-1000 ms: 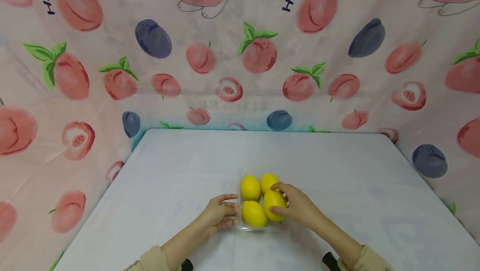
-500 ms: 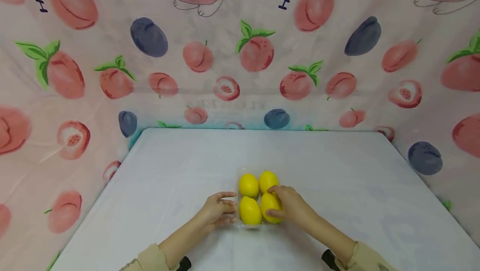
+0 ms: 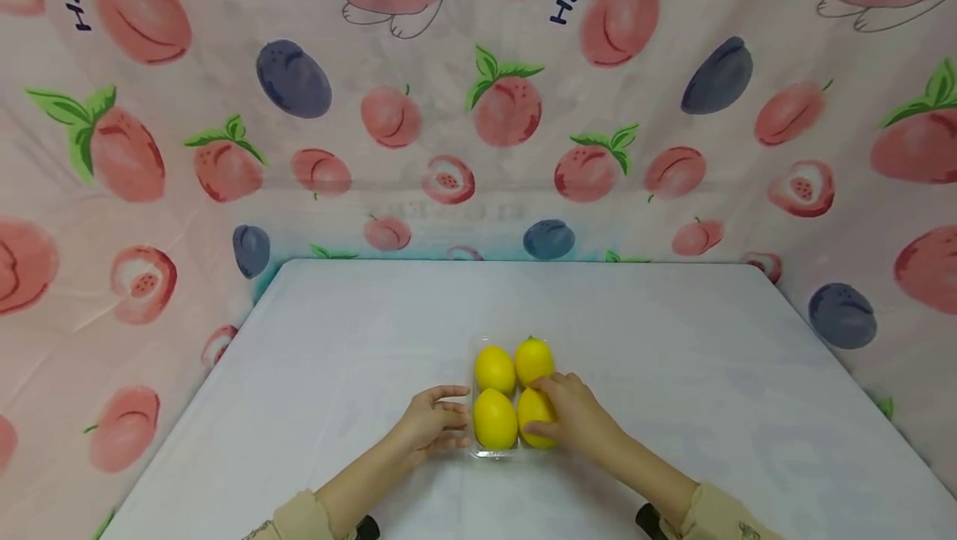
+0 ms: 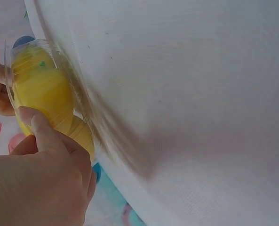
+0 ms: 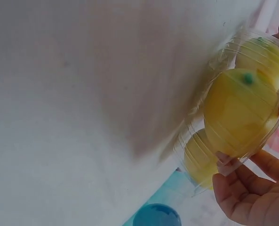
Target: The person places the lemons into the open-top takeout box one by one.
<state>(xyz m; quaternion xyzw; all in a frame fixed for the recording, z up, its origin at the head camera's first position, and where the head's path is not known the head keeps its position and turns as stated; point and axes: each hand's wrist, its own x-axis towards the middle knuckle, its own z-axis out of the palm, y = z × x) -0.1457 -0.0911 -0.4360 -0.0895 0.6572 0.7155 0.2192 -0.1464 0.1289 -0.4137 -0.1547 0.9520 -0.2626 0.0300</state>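
A clear plastic container (image 3: 489, 454) holds several yellow lemons in two rows. My right hand (image 3: 586, 419) grips the near right lemon (image 3: 534, 407), thumb on its near side and index finger on its far side. This lemon sits down in the container's near right corner. Beside it lie the near left lemon (image 3: 495, 419), the far left lemon (image 3: 495, 370) and the far right lemon (image 3: 534, 358). My left hand (image 3: 429, 425) touches the container's left side with fingers spread. In the right wrist view, a lemon (image 5: 238, 108) with a green tip shows through the ribbed clear wall.
A white table (image 3: 359, 316) lies under the container. Behind and at the sides hangs a pink cloth (image 3: 441, 83) printed with peaches and dark plums. Dark cylindrical ends (image 3: 649, 521) stick out by both beige sleeves (image 3: 302, 517).
My right hand has lowered its lemon into the near right corner of the container. The near left lemon has turned more upright. My left hand has stayed at the container's left side.
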